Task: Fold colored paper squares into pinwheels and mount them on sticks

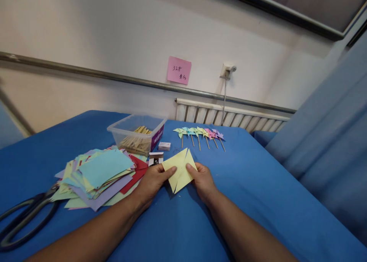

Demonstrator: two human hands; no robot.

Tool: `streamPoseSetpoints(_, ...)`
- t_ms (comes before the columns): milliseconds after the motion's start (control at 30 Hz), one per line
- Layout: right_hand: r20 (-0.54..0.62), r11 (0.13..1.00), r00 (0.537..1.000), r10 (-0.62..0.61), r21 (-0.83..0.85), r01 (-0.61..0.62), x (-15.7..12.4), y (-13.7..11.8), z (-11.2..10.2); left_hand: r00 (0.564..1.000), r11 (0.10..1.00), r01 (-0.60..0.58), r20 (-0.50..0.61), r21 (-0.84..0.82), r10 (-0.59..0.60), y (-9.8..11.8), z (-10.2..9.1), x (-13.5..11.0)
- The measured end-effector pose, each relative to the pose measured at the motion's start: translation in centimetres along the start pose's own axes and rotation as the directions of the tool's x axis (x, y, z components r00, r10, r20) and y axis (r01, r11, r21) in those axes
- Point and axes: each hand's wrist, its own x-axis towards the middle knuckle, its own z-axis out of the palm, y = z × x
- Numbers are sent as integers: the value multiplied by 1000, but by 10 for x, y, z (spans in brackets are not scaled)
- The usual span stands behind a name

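A yellow square of paper (180, 169) with cuts from its corners is held up just above the blue table (258, 201). My left hand (153, 180) pinches its left edge, thumb on top. The paper's right edge is gripped by my right hand (203, 178), thumb also on top. A small open box (155, 158) lies just behind the paper.
A pile of coloured paper squares (99, 176) lies to the left, with black scissors (25, 216) at the table's left edge. Behind stand a clear tub of wooden sticks (137, 134), a small white box (164, 146) and a row of finished paper pinwheels (199, 134).
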Motion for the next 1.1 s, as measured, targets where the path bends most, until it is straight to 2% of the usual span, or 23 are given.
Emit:
streamPoseSetpoints(367, -21, 999, 999, 24, 38, -23, 2, 0, -3, 998, 998, 25, 59, -65, -21, 3, 1, -1)
streamPoseSetpoints(500, -8, 999, 1000, 22, -39, -23, 2, -3, -6, 999, 992, -2, 47, -129, 8, 7, 1, -4)
streamPoseSetpoints(633, 78, 981, 997, 18, -194, -3, 2, -8, -11, 999, 984, -18, 46, -175, 26, 10, -2, -4)
streamPoseSetpoints(733, 141, 937, 989, 32, -348, 19, 4, -12, -16, 993, 996, 40, 113, -81, -31, 11, -5, -4)
streamPoseSetpoints(800, 138, 915, 990, 29, -403, 29, 6, -14, -19, 984, 997, 77, 159, -6, -75, 10, -5, -5)
streamPoseSetpoints(933, 80, 918, 997, -1, -395, 32, 7, -16, -20, 968, 992, 101, 225, 73, -115, 11, -3, -8)
streamPoseSetpoints(1100, 192, 895, 981, 38, -443, 52, 1, -17, -16, 959, 982, 133, 233, 131, -161, 14, 1, -14)
